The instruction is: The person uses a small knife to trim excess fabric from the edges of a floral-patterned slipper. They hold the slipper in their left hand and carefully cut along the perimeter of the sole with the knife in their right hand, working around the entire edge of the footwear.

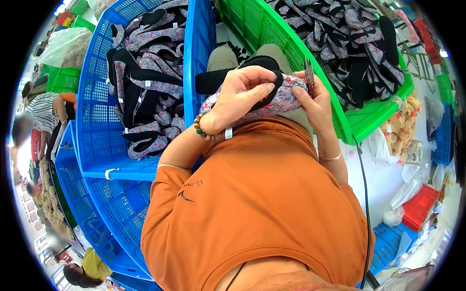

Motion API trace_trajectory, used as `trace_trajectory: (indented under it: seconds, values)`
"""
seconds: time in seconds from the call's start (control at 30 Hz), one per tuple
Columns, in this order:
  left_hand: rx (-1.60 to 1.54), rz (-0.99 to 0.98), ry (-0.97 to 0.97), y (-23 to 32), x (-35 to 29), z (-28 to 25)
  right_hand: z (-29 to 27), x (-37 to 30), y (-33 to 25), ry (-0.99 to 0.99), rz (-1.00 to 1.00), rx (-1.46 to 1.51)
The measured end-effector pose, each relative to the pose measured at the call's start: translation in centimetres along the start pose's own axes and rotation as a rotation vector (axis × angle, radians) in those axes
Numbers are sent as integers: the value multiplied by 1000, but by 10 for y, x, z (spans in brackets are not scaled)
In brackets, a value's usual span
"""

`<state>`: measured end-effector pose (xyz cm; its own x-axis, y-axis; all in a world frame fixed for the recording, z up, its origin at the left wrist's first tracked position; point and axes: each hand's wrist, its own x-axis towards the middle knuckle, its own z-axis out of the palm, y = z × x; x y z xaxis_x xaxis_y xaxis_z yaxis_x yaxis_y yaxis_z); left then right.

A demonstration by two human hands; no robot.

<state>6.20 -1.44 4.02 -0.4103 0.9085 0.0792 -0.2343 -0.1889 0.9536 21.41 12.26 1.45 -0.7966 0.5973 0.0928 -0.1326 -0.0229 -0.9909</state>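
Orange shirt [262, 194], nearest the viewer, just below the grip; left hand [236, 94], with beaded bracelet [198, 127] at the wrist, pinching at the black edge of a floral cloth piece [285, 102]; right hand [318, 103] grasping that piece's right end along with a metal tool [309, 76]; left of the grip, a blue basket [199, 43], and right, a green basket [267, 26], both holding similar pieces [158, 63]
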Motion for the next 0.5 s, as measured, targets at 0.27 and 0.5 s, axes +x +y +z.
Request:
trace_trajectory:
  seconds: [0.27,0.5]
  values:
    - [987,736,130,23,14,-7,-7,27,-9,-16,-183,14]
    - [892,626,147,11,16,-10,19,26,-19,209,-334,-379]
